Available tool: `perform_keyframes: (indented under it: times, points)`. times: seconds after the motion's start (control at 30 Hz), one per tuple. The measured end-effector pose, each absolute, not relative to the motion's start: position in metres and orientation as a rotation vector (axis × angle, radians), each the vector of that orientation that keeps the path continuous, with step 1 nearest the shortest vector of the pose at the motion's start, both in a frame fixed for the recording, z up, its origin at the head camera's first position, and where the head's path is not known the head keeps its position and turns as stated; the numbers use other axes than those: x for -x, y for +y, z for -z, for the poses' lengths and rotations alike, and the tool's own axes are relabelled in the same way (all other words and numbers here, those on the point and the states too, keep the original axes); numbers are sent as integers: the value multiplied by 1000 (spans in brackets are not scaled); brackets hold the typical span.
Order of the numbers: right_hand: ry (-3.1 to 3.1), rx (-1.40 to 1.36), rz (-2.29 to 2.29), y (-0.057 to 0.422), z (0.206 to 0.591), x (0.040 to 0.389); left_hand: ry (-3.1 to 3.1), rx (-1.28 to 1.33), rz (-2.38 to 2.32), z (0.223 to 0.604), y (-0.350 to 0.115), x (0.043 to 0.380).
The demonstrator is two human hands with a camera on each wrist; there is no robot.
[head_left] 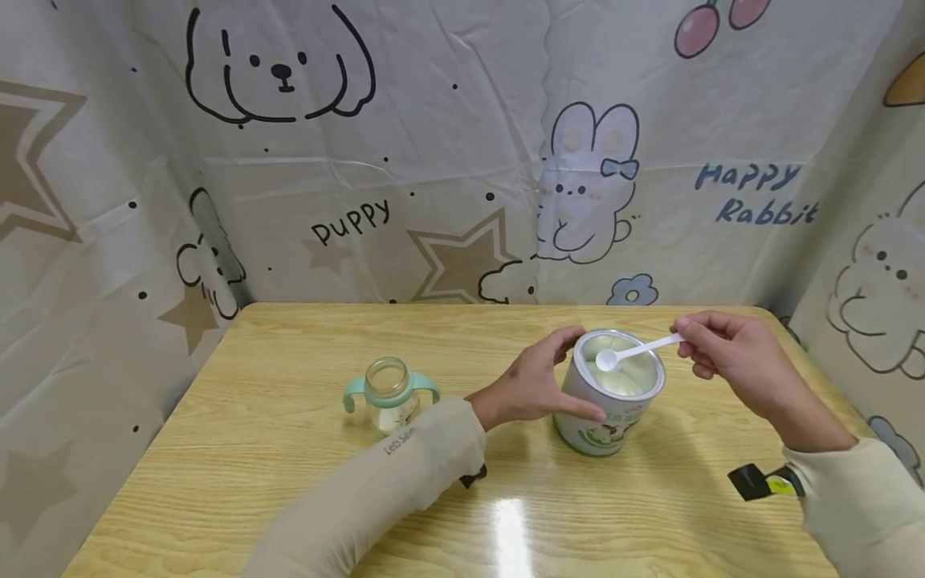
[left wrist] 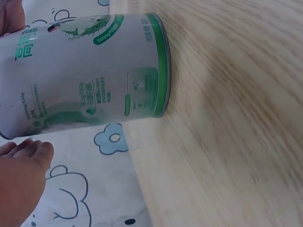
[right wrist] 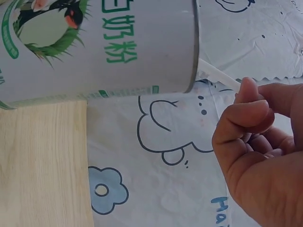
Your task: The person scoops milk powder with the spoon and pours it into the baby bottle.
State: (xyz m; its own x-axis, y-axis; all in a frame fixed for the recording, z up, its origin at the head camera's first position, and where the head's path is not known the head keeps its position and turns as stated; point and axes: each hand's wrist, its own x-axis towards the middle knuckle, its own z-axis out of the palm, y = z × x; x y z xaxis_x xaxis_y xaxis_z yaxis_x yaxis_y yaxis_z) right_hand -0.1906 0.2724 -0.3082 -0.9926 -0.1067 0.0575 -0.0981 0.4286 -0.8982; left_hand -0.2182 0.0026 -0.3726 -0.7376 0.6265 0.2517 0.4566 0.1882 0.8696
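A white and green milk powder can [head_left: 607, 393] stands on the table, its top uncovered. My left hand [head_left: 531, 381] holds the can from the left, thumb across its front and fingers by its far side. In the left wrist view the fingers [left wrist: 35, 156] show beside the can's upper end. With thumb and fingers my right hand [head_left: 737, 353] pinches the handle of a white measuring scoop [head_left: 636, 351]. Its bowl is over the can's mouth; the can hides the bowl in the right wrist view. Pale contents show inside the can.
A baby bottle [head_left: 390, 393] with mint-green handles and no cap stands left, partly behind my left sleeve [head_left: 390, 474]. The wooden table [head_left: 289, 345] ends at a patterned cloth backdrop [head_left: 448, 160], which also hangs on both sides.
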Motion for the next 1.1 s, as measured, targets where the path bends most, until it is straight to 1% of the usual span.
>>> perform_keyframes:
  times: [0.1,0.37,0.57,0.8,1.1]
  points:
    - [2666,193,1632,270,310,190,2295,-1067,-1592,374,8,219]
    - [2776,187,1472,265,310,190,2315,-964,-1620,375,17,221]
    - [2811,143,1374,266,309,190,2324,-947,-1612,376,21,223]
    - [2868,162,1293,262,308,188,2349,-888,-1579,377,23,222]
    - [2978,179,1100,248,311,191,2336,-887,-1607,377,24,221]
